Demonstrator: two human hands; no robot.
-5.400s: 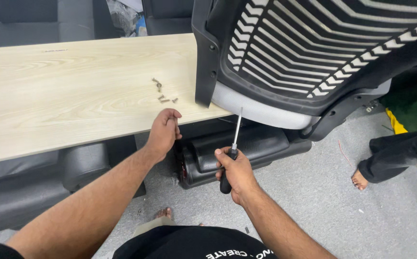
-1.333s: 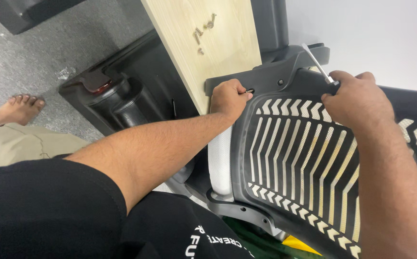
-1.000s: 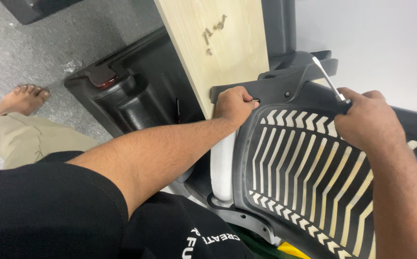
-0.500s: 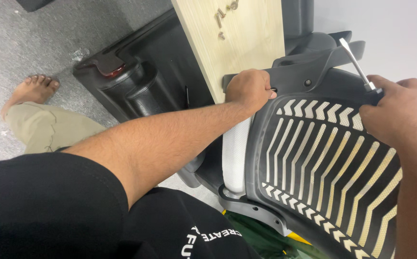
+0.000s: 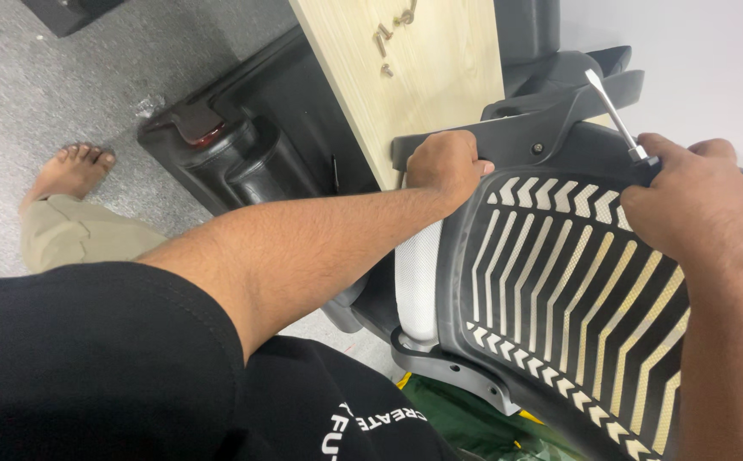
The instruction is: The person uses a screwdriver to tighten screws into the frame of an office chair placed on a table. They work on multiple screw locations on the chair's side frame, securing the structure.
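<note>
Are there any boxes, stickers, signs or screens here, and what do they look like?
No boxes, stickers, signs or screens show.
Black shirt: bottom middle, white printed lettering on it.
Green and yellow bag-like thing: under the black chair back, mostly hidden, unclear whether it is a package.

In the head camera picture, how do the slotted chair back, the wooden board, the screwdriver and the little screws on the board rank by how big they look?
1. slotted chair back
2. wooden board; cut off by the picture's top edge and farther away, so its place is unsure
3. screwdriver, handle hidden in the right hand
4. screws
</note>
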